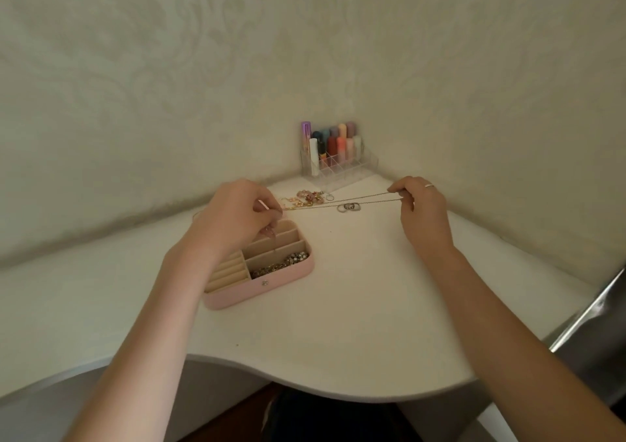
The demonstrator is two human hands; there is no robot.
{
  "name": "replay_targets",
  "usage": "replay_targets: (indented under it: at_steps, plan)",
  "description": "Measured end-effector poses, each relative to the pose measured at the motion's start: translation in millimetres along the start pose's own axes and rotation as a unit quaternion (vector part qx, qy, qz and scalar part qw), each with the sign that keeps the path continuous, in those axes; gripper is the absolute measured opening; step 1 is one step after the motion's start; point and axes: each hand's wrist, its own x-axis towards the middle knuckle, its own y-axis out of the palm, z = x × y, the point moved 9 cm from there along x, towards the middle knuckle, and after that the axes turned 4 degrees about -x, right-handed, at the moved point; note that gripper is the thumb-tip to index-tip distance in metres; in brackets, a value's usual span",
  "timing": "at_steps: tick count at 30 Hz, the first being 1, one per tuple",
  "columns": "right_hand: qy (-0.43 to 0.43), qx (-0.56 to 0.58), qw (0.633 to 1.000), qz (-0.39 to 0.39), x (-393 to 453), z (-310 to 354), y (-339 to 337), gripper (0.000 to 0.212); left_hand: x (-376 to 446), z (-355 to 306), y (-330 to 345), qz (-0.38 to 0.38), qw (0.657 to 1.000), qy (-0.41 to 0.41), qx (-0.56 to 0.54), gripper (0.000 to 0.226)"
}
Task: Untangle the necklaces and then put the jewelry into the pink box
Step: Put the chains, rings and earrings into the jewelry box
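My left hand (237, 211) pinches one end of a thin chain necklace (338, 203); my right hand (418, 204) pinches the other end. The chain is pulled out nearly straight between them, above the worktop (355, 289), probably so any remaining knot would show along the run. It seems to be doubled, two strands side by side. A short tail or pendant hangs from my left fingers over the pink box (261, 265), which suggests the left end goes in first.

The pink box lies open below my left hand. Its nearest long compartment already holds a beaded chain (281, 265); the ring-roll slots on its left look unfilled.

Not yet boxed, on the worktop beyond the stretched chain: a cluster of pink and gold pieces (306, 197) and a few rings (349, 207), near each other but apart. A clear organiser of lipsticks (335, 153) stands in the corner.

Next, I judge: lower the necklace into a free compartment without letting it bunch.
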Motion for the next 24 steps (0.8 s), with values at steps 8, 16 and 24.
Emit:
replay_targets:
  at_steps: [8, 16, 24]
  plan:
    - [0.013, 0.009, 1.0, 0.022, -2.0, 0.3, 4.9, 0.035, -5.9, 9.3, 11.1, 0.047, 0.997, -0.016, 0.053, 0.009]
    - [0.02, 0.048, 0.998, 0.033, -5.3, 13.0, 5.2, 0.034, -12.7, 29.1, 11.8, 0.063, 0.99, -0.042, 0.118, 0.011]
    - [0.125, 0.331, 0.935, 0.022, -10.8, 60.0, -3.1, 0.029, -19.5, 30.9, 13.2, 0.08, 0.987, -0.036, 0.133, 0.016]
